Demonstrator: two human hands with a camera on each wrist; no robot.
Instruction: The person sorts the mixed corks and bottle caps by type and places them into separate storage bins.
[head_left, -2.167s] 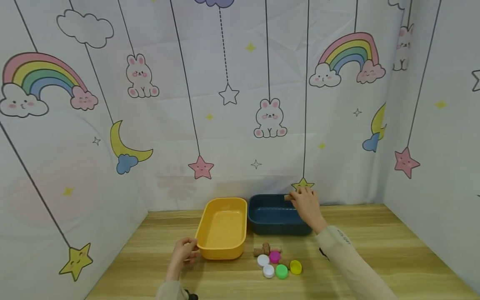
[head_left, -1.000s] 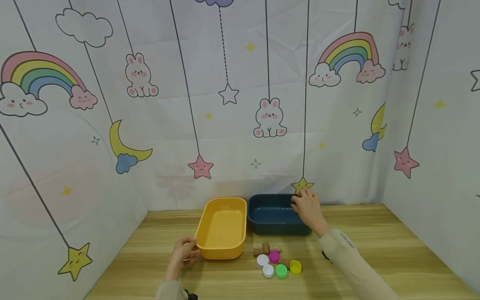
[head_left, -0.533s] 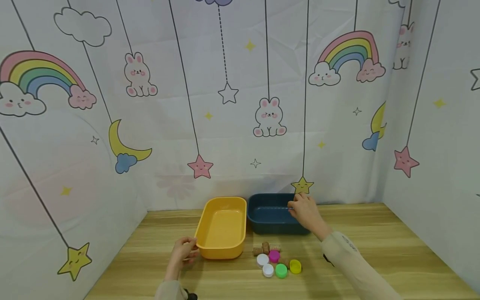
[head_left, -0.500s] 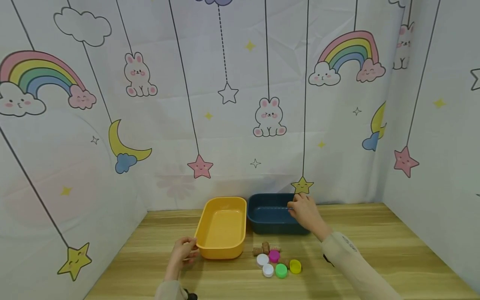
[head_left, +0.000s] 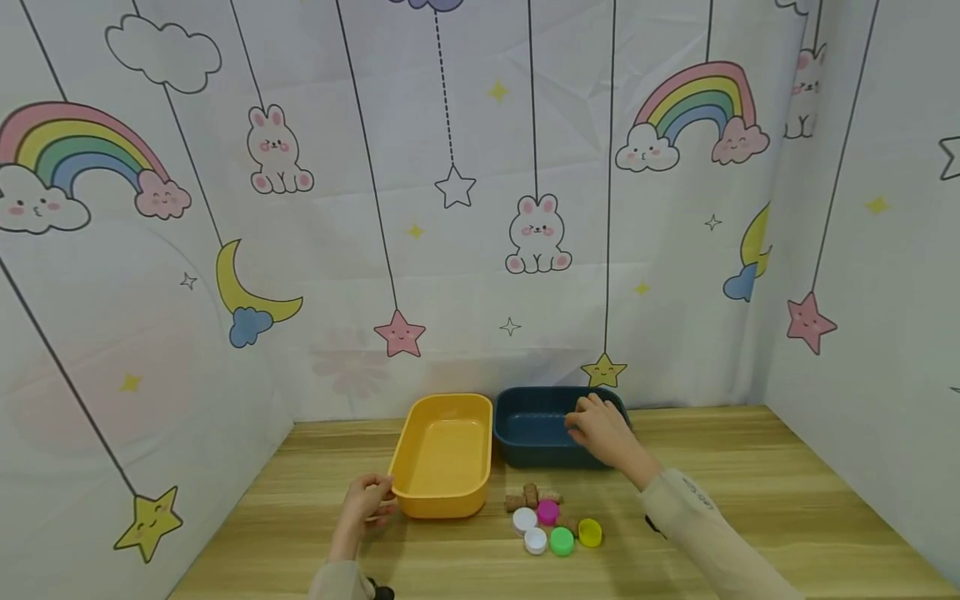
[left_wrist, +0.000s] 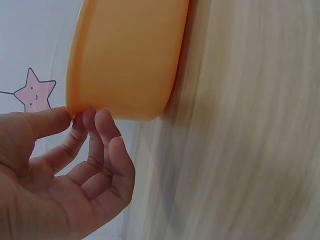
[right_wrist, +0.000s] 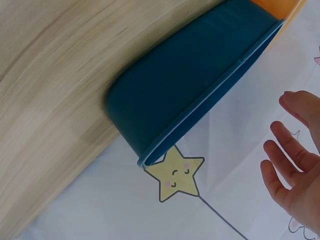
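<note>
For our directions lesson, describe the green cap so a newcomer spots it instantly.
On the wooden table stands a dark blue bin, with caps and corks in front. The green cap lies between a white cap and the yellow cap, the only green one.

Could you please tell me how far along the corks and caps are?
Done: the cork the right hand held over the blue tray moments ago has left it, presumably dropped in, though not visible inside. Under way: the left hand pinches the rim of the yellow tray while the right hand, empty, is over the blue one. Left: corks and five caps lie on the table, probably awaiting placement.
</note>
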